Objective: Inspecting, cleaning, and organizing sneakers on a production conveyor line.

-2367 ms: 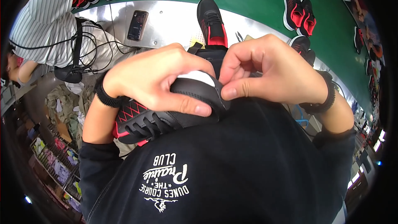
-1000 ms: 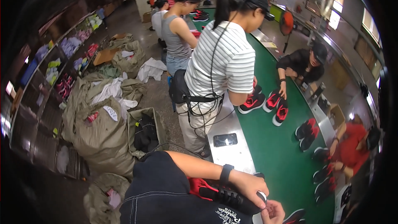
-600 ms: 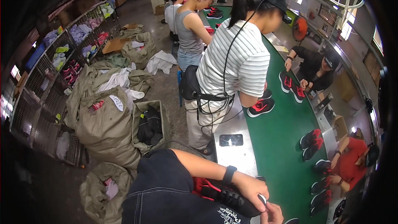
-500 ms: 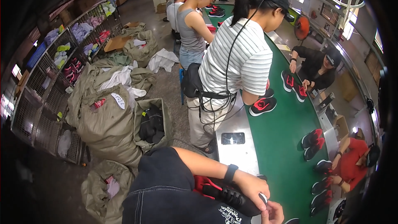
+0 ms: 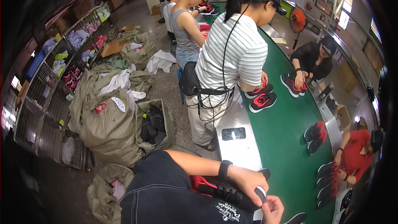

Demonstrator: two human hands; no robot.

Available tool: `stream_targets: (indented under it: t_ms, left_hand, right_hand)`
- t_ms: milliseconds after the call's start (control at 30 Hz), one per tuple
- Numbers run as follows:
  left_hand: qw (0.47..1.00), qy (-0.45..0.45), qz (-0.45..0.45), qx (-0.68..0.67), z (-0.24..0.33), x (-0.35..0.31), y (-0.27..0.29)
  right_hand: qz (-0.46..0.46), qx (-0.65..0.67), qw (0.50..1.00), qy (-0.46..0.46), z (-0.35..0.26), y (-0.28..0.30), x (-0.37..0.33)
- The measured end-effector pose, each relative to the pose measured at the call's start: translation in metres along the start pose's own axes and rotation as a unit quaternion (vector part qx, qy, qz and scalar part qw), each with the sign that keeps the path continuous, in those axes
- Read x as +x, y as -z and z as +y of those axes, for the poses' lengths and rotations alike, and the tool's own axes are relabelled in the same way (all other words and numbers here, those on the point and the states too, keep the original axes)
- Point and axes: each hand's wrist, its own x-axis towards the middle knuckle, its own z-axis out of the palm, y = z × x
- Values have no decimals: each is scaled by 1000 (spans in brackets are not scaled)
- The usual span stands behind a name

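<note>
A black sneaker (image 5: 224, 192) with red lining and black laces lies close against my body. My left hand (image 5: 247, 182), with a dark band on its wrist, is closed over the toe end of it. Between its thumb and fingers shows a white-edged dark piece (image 5: 260, 193), seemingly the toe of the sole. My right hand (image 5: 273, 210) is just beside it, fingers bent and tips pressed together near my left thumb; what they pinch is too small to make out. Behind my left hand the dark tip of another shoe (image 5: 264, 174) shows.
The green conveyor belt (image 5: 286, 149) carries several black-and-red sneakers (image 5: 263, 102). A phone (image 5: 233, 133) lies on the metal ledge (image 5: 238, 153). A co-worker in a striped shirt (image 5: 232, 54) stands ahead; others work across the belt. Large cloth sacks (image 5: 107, 124) and wire racks (image 5: 49, 103) are at left.
The view has shifted slightly. My hands stay together at the shoe's toe. The striped-shirt co-worker's hand now shows at a shoe, and shoes along the belt's far side have shifted.
</note>
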Motion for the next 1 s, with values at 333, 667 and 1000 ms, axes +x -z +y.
stream_targets:
  t_ms: [333,667,1000]
  left_hand:
    - [995,19,-7,101,35,1,10]
    - [980,47,-165,100,34,44,-9]
    - [954,80,-244,154,39,64,-21]
  right_hand:
    - [-156,139,978,-9,-2,21,22]
    - [-145,131,980,19,20,42,-6]
    - [-65,90,993,48,26,35,-28]
